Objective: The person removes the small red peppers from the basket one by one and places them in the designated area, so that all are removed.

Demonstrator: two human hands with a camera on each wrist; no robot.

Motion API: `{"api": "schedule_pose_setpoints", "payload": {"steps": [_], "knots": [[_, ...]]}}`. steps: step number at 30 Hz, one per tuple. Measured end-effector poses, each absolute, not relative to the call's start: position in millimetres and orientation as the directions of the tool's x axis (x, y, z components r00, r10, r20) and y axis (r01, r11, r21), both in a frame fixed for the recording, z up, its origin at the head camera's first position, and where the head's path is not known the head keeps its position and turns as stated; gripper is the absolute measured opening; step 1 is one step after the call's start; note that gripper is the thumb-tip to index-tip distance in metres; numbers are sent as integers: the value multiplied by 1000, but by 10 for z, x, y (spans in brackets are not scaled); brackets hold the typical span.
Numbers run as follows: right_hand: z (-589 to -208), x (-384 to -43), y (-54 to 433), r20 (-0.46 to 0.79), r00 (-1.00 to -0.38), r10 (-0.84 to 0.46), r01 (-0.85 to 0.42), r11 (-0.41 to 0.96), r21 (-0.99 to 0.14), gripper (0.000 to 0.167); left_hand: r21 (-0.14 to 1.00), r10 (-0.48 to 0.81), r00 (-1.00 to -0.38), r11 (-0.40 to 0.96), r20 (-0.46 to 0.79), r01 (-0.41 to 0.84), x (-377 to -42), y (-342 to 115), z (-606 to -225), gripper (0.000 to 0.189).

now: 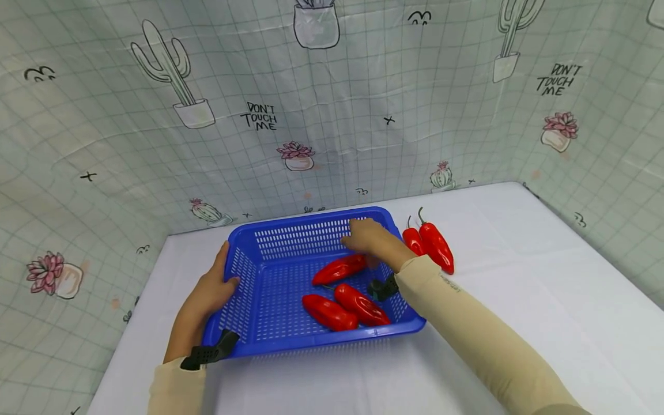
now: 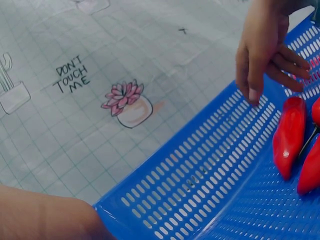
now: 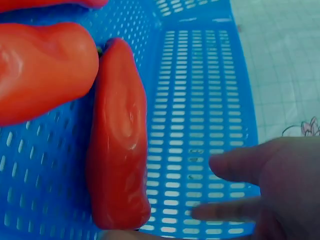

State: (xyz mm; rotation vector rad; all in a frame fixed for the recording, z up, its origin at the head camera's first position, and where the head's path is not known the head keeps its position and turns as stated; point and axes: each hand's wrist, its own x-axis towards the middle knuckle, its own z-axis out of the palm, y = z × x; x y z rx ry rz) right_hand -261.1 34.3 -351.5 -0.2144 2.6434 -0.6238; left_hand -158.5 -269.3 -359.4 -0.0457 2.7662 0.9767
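A blue plastic basket [image 1: 280, 288] with slotted walls stands on the table. My left hand [image 1: 210, 291] grips its left rim, thumb inside the wall and fingers outside. Three red peppers lie in the basket's right half: one farther back [image 1: 338, 270], one at the front [image 1: 330, 313] and one beside it [image 1: 361, 304]. Over the back right corner, my right hand [image 1: 370, 237] has its fingers spread loosely above the back pepper [image 3: 120, 140], with nothing visible between them. The left wrist view also has this right hand [image 2: 265, 52], fingers pointing down near the back wall.
Two more red peppers, one larger [image 1: 437, 246] and one partly covered by the right arm [image 1: 412, 240], lie on the white table [image 1: 519, 253] right of the basket. A cloth with cactus drawings [image 1: 342, 92] hangs behind. Dark wrist straps [image 1: 210, 351] are on both wrists.
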Motion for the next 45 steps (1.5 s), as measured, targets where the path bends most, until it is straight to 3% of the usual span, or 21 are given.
{"api": "schedule_pose_setpoints", "payload": {"steps": [8, 19, 29, 37, 40, 45], "knots": [[-3575, -2643, 267, -457, -841, -291, -40, 874, -484, 43, 607, 37, -978, 788, -207, -98, -1586, -2689, -3580, 78], [-3691, -2555, -95, -303, -837, -456, -282, 834, -474, 19, 619, 33, -975, 777, -221, -114, -1583, -2689, -3588, 78], [-3711, -2417, -440, -226, -811, -539, -405, 797, -447, 38, 621, 21, -975, 774, -222, -124, -1578, -2694, -3579, 78], [-3742, -2431, -512, -173, -778, -603, -491, 757, -431, 37, 610, 11, -974, 781, -227, -133, -1600, -2679, -3589, 79], [-3738, -2423, -515, -170, -751, -638, -522, 732, -437, 36, 609, 14, -976, 783, -219, -125, -1598, -2675, -3578, 79], [-3749, -2399, -532, -175, -655, -735, -605, 649, -460, 35, 608, 15, -976, 784, -215, -122, -1590, -2669, -3578, 79]]}}
